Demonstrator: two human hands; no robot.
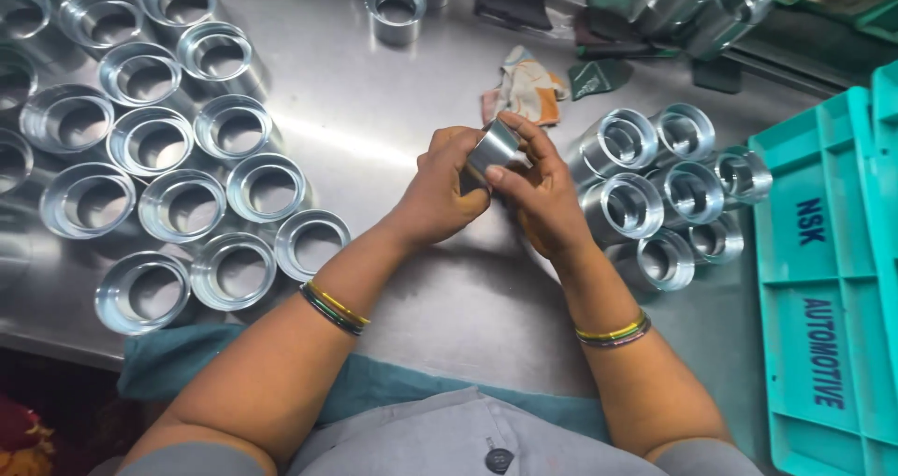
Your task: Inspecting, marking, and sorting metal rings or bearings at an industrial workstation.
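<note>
Holding the metal sleeve [493, 146] above the table [374, 111] centre, I pinch it in both grips, left hand [440, 191] and right hand [538, 191]; finished rings [182, 205] stand at nine o'clock.

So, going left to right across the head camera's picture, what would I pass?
Upright metal rings → left hand → small metal sleeve held by both hands → right hand → pile of metal sleeves → teal plastic tray.

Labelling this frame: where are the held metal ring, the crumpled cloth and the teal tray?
metal ring [494, 146], head view, its outer wall.
crumpled cloth [526, 85], head view, its middle.
teal tray [823, 280], head view, a bare panel.
</note>
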